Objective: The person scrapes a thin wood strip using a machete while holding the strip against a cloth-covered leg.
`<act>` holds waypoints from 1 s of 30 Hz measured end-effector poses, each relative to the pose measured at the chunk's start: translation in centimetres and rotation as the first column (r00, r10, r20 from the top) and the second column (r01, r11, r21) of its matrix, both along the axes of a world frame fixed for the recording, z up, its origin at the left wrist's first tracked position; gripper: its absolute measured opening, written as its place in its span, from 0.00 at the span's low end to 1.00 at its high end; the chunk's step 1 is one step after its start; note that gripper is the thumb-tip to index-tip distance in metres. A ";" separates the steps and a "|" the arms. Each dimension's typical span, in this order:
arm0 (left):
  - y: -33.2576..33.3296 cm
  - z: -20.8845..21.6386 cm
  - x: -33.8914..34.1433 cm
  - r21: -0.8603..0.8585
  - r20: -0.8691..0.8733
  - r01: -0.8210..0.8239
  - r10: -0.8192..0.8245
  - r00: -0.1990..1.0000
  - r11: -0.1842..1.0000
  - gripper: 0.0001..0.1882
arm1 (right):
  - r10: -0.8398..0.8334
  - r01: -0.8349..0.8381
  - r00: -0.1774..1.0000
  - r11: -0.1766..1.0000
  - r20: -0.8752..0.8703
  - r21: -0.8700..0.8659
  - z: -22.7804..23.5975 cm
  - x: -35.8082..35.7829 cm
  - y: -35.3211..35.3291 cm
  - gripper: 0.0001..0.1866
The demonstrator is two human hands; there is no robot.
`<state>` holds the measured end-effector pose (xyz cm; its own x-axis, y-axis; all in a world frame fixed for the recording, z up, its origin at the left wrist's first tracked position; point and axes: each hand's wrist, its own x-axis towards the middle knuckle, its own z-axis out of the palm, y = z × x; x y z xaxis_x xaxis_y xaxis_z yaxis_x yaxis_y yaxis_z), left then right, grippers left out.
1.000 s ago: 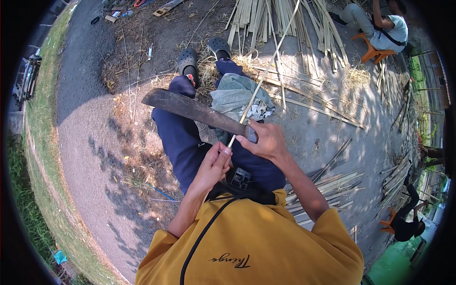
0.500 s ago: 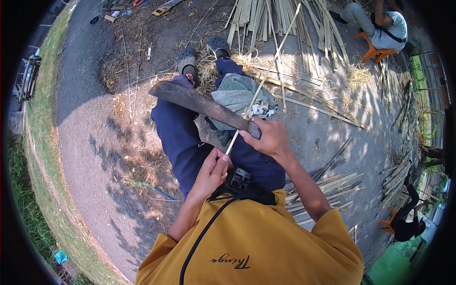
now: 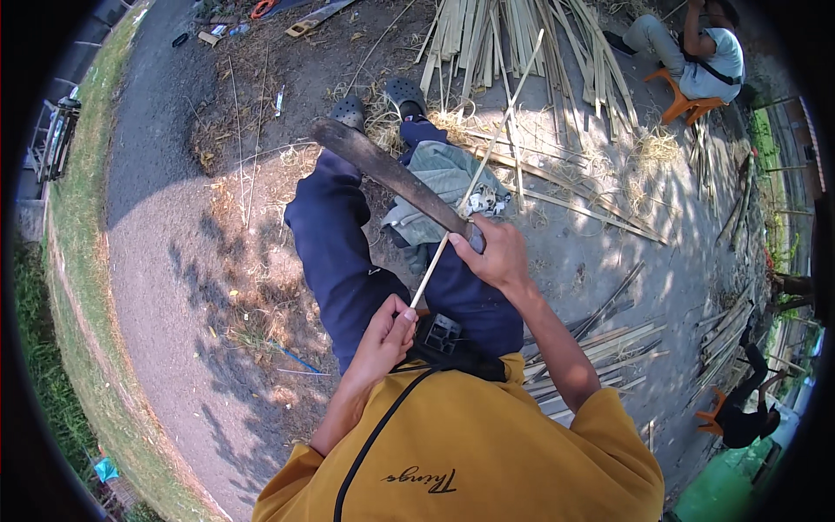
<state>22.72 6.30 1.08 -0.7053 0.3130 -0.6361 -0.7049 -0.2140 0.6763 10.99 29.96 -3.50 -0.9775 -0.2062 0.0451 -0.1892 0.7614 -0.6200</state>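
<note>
My right hand (image 3: 496, 252) is closed around the handle of a machete (image 3: 391, 174), whose broad dark blade points up and left over my legs. A long, thin pale strip, looking like bamboo (image 3: 502, 130), passes under the blade near the handle. Its near end is pinched in my left hand (image 3: 389, 329), close to my waist; the far end reaches up toward the pile of strips. Beneath the strip a grey-green cloth (image 3: 430, 178) covers my thigh, with a black-and-white patterned cloth (image 3: 485, 200) beside it.
A fan of split strips (image 3: 474, 43) lies ahead, and more strips (image 3: 609, 348) lie to my right. Curly shavings (image 3: 657, 148) litter the ground. A handsaw (image 3: 317, 17) lies at the far left. Two people sit on orange stools (image 3: 687, 100) at the right.
My left hand has drawn lower, pulling the strip toward my waist. The machete has swung to a steeper angle, its tip now farther right.
</note>
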 end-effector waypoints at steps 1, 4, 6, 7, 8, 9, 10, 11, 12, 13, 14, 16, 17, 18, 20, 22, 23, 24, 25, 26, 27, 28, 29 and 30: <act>-0.1 0.0 0.1 0.002 0.001 0.003 -0.003 1.000 1.000 0.09 | -0.051 0.053 0.998 0.996 0.025 -0.072 -0.2 -0.1 0.1 0.29; -0.1 -0.5 0.0 -0.056 -0.084 0.007 -0.011 0.996 0.998 0.09 | -0.002 0.002 1.000 0.998 0.006 -0.062 0.3 0.3 0.0 0.29; 0.7 -2.0 -0.8 -0.068 -0.151 -0.010 0.000 0.989 0.998 0.09 | 0.039 -0.040 0.999 0.998 -0.013 -0.052 0.5 0.7 -0.3 0.29; 1.0 -2.4 -1.3 -0.080 -0.220 -0.027 0.009 0.975 0.996 0.09 | 0.083 -0.084 0.995 0.996 -0.054 -0.019 0.6 1.0 -0.6 0.28; 0.9 -2.5 -1.5 -0.068 -0.210 -0.038 0.023 0.977 0.997 0.09 | 0.128 -0.127 0.987 0.992 -0.094 0.014 0.7 1.2 -0.7 0.27; 0.9 -2.4 -1.5 -0.067 -0.212 -0.032 0.017 0.977 0.997 0.09 | 0.121 -0.121 0.988 0.993 -0.096 0.016 0.6 0.9 -0.5 0.27; 0.8 -2.4 -1.2 -0.080 -0.219 -0.028 0.010 0.976 0.996 0.09 | 0.105 -0.105 0.994 0.994 -0.035 0.013 0.6 0.6 -0.3 0.27; 0.6 -2.2 -0.9 -0.094 -0.225 -0.025 0.003 0.974 0.995 0.09 | 0.090 -0.090 0.996 0.996 0.027 0.011 0.5 0.4 -0.1 0.28; 0.5 -1.7 -0.7 -0.095 -0.224 -0.025 0.003 0.975 0.995 0.09 | 0.090 -0.091 0.996 0.996 0.028 0.010 0.5 0.5 -0.2 0.28; 0.5 -1.1 -0.5 -0.112 -0.200 -0.023 0.000 0.980 0.993 0.09 | 0.090 -0.090 0.996 0.996 0.005 0.022 0.5 0.8 -0.3 0.28; 0.4 -0.8 -0.3 -0.129 -0.176 -0.019 -0.004 0.984 0.991 0.09 | 0.089 -0.088 0.996 0.996 -0.017 0.034 0.5 1.0 -0.5 0.28; -0.1 -1.1 0.3 -0.137 -0.162 -0.026 0.003 0.987 0.990 0.09 | 0.100 -0.098 0.994 0.994 -0.033 0.054 0.9 1.4 -1.0 0.28; -0.3 -1.2 0.5 -0.142 -0.150 -0.030 0.009 0.989 0.989 0.08 | 0.109 -0.105 0.993 0.991 -0.050 0.078 1.1 1.5 -1.2 0.28; -0.3 -1.1 0.5 -0.142 -0.146 -0.030 0.009 0.989 0.989 0.08 | 0.110 -0.106 0.993 0.991 -0.046 0.077 0.8 1.5 -1.2 0.28; 0.0 -0.9 0.1 -0.115 -0.134 -0.038 0.022 0.991 0.993 0.08 | 0.098 -0.096 0.995 0.994 -0.024 0.060 0.1 1.4 -1.1 0.29; 0.4 -1.5 -0.7 -0.098 -0.150 -0.043 0.028 0.988 0.994 0.08 | 0.098 -0.097 0.995 0.995 -0.023 0.029 0.3 1.3 -1.2 0.29; 0.6 -1.8 -1.0 -0.082 -0.166 -0.044 0.030 0.986 0.996 0.08 | 0.094 -0.094 0.995 0.996 -0.021 -0.004 0.4 1.3 -1.3 0.28; 0.8 -1.9 -1.3 -0.080 -0.165 -0.046 0.032 0.986 0.996 0.08 | 0.096 -0.096 0.995 0.995 -0.020 -0.002 0.5 1.3 -1.3 0.28; 0.9 -1.9 -1.6 -0.094 -0.181 -0.052 0.034 0.983 0.994 0.08 | 0.120 -0.119 0.992 0.993 -0.043 0.026 0.6 1.2 -1.3 0.28; 1.0 -2.0 -1.7 -0.108 -0.197 -0.059 0.037 0.980 0.992 0.09 | 0.145 -0.142 0.987 0.988 -0.065 0.053 0.7 1.1 -1.3 0.28; 0.8 -2.0 -1.4 -0.106 -0.190 -0.053 0.033 0.981 0.993 0.09 | 0.141 -0.137 0.988 0.989 -0.057 0.055 0.8 1.0 -1.2 0.28; 0.4 -2.0 -1.0 -0.111 -0.186 -0.050 0.028 0.982 0.993 0.09 | 0.131 -0.129 0.990 0.990 -0.042 0.054 0.7 0.6 -1.0 0.27; 0.2 -1.9 -0.6 -0.117 -0.181 -0.046 0.024 0.983 0.992 0.09 | 0.122 -0.121 0.992 0.991 -0.027 0.053 0.6 0.3 -0.7 0.27; 0.3 -1.6 -0.6 -0.118 -0.180 -0.047 0.025 0.983 0.992 0.09 | 0.118 -0.118 0.992 0.993 -0.038 -0.004 0.3 0.1 -0.7 0.27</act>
